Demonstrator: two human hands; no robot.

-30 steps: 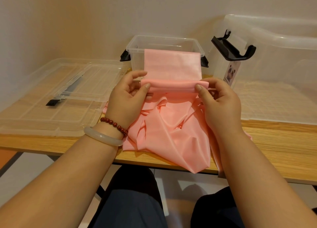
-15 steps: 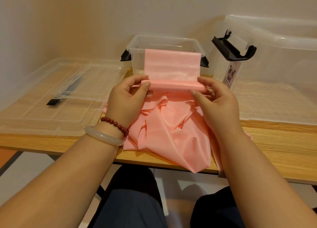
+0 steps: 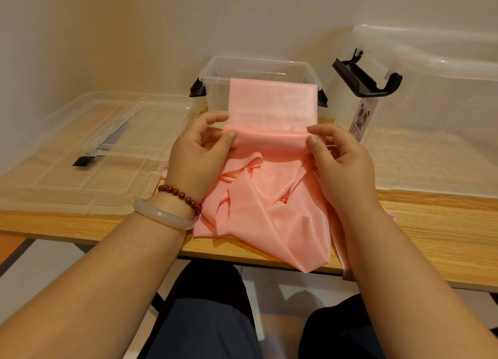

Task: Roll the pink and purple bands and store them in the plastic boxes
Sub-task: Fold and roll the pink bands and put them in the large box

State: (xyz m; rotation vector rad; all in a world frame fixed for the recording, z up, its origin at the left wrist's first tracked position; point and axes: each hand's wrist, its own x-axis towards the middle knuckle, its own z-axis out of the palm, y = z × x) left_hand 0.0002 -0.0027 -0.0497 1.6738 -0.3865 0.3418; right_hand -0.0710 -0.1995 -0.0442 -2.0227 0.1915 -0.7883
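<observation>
Fingers [image 3: 230,139] clamped on both ends of a thin roll: pink band, rolling step in hand.

Left hand [image 3: 199,153] and right hand [image 3: 342,159] each pinch one end of the roll [image 3: 269,140] between thumb and curled fingers, holding it just above the table [image 3: 431,237] in front of the small plastic box [image 3: 258,67]. A flat stretch of the pink band [image 3: 269,197] stands beyond the roll against the box front; whether it hangs on the rim cannot be determined. The remainder lies crumpled between the wrists, one fold hanging over the near table edge. Judgement: rolling is at an early stage and storage has not begun. The next turn requires equal rotation at both ends, aligned side edges and smoothed slack, otherwise the roll is likely to skew. No purple band is in view.
</observation>
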